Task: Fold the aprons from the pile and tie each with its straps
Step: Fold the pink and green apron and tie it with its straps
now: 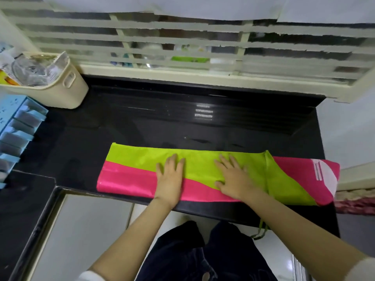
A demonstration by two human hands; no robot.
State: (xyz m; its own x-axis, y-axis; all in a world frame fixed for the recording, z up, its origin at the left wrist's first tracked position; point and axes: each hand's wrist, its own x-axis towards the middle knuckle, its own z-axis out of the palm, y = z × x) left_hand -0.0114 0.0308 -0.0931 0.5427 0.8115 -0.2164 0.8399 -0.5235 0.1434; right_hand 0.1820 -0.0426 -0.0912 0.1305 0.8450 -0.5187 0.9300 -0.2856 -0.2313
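Though folded, apron point(132, 161) under both hands point(169, 176) point(236, 178)

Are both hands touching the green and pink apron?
Touching. The head view shows the left hand and right hand pressed flat on the apron.

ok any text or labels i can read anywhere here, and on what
Nothing legible.
White print on the apron: bars and a curve, no readable letters.
Packets in the basket: print too blurred.
Blue boxes: marks too small.
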